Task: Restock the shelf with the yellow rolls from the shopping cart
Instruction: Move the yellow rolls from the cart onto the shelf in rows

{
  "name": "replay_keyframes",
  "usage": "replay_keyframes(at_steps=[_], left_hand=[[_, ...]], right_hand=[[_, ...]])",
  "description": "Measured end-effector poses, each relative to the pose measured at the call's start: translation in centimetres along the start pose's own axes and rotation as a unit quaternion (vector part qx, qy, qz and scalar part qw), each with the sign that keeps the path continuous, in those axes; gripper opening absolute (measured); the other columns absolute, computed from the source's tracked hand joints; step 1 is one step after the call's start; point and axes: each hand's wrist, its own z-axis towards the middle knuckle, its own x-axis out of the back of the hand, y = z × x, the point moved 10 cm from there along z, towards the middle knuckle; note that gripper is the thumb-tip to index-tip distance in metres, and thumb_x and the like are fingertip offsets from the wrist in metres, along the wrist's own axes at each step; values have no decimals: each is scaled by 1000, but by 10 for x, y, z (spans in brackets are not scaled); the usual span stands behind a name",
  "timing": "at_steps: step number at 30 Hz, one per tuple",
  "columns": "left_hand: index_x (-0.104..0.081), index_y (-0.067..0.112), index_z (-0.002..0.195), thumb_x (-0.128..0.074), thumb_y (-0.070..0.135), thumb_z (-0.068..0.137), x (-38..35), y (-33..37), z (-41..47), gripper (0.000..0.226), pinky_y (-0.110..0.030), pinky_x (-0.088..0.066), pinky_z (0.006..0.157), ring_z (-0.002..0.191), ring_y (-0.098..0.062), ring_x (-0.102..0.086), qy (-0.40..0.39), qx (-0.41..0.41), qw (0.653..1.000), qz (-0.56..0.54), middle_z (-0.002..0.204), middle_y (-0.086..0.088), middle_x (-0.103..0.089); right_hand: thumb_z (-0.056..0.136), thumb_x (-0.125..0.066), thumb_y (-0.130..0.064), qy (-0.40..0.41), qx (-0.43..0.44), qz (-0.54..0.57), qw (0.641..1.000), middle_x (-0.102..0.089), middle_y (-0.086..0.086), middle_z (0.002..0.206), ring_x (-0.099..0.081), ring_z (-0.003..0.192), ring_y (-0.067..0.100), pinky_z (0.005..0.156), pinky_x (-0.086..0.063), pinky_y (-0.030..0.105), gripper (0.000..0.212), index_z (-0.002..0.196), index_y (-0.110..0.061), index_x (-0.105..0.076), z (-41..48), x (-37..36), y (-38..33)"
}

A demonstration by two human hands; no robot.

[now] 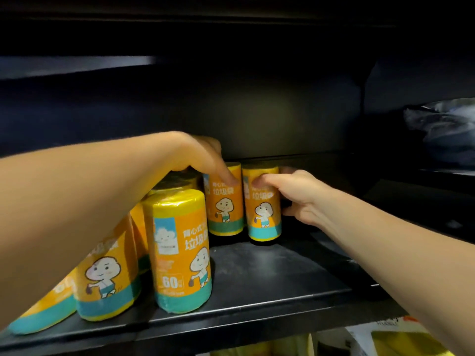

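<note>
Black metal shelf (270, 273), part filled: yellow rolls (180, 250) cluster at its left, bare board to the right. At the back the left hand (200, 155) clasps one roll (226, 201) from above, the right hand (298, 194) wraps its neighbour (264, 211); the cart is out of view.

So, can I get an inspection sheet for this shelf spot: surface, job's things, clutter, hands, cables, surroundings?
Surface: shelf, black, bare on its right part.
Job's things: yellow rolls upright at left; front roll nearest the edge; leaning roll far left.
Clutter: nothing seen.
Hands: left hand grips the back-left roll; right hand grips the back-right roll beside it.
Cables: nothing seen.
Surroundings: bagged goods, dark, in the bay to the right; packages below.
</note>
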Motion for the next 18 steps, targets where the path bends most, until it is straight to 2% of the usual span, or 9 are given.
replay_keyframes(at_steps=[3,7,13,18], left_hand=[[-56,17,128,-79,47,76,-9,-3,5,64,-31,-53,85,99,-19,-62,-5,-18,1000,11,117,-2,-65],[-55,18,131,-80,49,74,-16,-6,7,70,-36,-54,92,102,-21,-63,-14,-24,999,35,119,-2,-65],[-53,19,134,-80,51,72,-15,-8,12,74,-33,-54,88,103,-20,-62,-2,-39,998,55,122,-2,-63],[-54,18,132,-81,52,71,-15,-10,16,75,-31,-54,85,101,-20,-62,4,-43,997,68,121,-2,-63]], right_hand=[[76,-80,-14,1,-7,-4,1000,-72,8,96,-68,82,21,60,-52,35,34,107,-13,-65,5,-3,5],[74,-82,-14,8,-16,5,1000,-73,7,98,-70,84,23,62,-55,36,39,110,-16,-66,15,-4,12],[75,-83,-14,4,-5,16,1000,-74,6,102,-70,89,24,66,-56,38,44,114,-18,-65,24,-10,14],[76,-82,-13,-5,14,9,1000,-73,5,103,-70,87,22,60,-54,35,46,118,-19,-63,25,-16,12]])
